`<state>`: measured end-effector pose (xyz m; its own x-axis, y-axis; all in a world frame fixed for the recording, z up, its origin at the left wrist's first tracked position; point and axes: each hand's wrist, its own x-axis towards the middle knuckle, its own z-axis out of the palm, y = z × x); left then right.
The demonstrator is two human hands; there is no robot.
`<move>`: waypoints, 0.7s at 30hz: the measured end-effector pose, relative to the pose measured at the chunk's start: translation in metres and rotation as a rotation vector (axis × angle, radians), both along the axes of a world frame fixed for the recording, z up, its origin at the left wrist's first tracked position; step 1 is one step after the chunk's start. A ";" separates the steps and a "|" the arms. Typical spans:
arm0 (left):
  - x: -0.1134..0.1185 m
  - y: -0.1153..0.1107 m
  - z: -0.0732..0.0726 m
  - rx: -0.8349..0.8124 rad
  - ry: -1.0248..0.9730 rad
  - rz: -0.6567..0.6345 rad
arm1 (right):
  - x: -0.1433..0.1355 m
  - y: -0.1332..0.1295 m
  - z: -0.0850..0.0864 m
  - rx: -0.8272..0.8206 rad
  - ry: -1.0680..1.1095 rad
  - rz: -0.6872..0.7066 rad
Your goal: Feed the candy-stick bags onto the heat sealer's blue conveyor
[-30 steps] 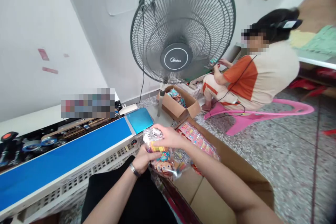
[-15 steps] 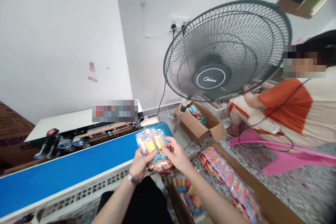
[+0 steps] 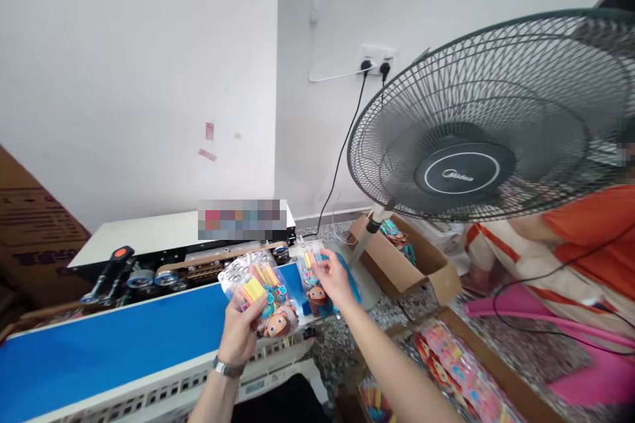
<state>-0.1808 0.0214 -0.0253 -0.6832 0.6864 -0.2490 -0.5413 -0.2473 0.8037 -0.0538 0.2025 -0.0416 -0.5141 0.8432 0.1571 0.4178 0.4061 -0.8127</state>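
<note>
At lower centre, the right hand [image 3: 334, 282] is pinching one separated packet [image 3: 316, 293] — the left hand [image 3: 240, 333] is gripping the undivided bunch [image 3: 270, 304].

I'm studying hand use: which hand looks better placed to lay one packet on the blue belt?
Probably the right hand: it appears to hold a single packet near the end of the blue belt, while the left hand grips a fanned bunch of packets.

Light is bright and even, while wide-angle distortion stretches the fan [image 3: 486, 129] at right.
</note>
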 end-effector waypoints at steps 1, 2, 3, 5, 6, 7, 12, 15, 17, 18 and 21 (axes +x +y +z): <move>-0.003 -0.003 0.000 0.001 -0.027 0.009 | -0.006 0.004 -0.002 0.014 -0.053 -0.026; -0.006 -0.005 0.000 0.002 -0.047 0.020 | -0.012 0.006 -0.003 0.011 -0.092 -0.054; -0.007 -0.007 0.000 0.005 -0.061 0.027 | -0.018 0.007 -0.004 0.004 -0.124 -0.073; -0.008 -0.010 -0.001 0.012 -0.070 0.028 | -0.030 0.005 -0.004 0.013 -0.192 -0.051; -0.007 -0.011 -0.001 0.014 -0.069 0.022 | -0.036 0.002 -0.004 0.020 -0.219 -0.022; -0.007 -0.011 -0.001 0.015 -0.063 0.018 | -0.041 -0.001 -0.002 0.039 -0.234 0.013; -0.005 -0.012 -0.002 0.054 -0.036 0.004 | -0.049 -0.028 0.019 0.045 0.020 0.202; -0.003 -0.012 -0.002 0.075 -0.032 -0.001 | -0.044 -0.050 0.037 -0.076 0.135 0.367; -0.002 -0.012 -0.002 0.077 -0.030 0.013 | -0.040 -0.062 0.046 -0.034 0.124 0.400; -0.001 -0.012 -0.002 0.075 -0.032 0.025 | -0.038 -0.067 0.048 -0.001 0.117 0.380; -0.001 -0.012 -0.003 0.065 -0.057 0.068 | -0.034 -0.067 0.045 0.029 0.153 0.264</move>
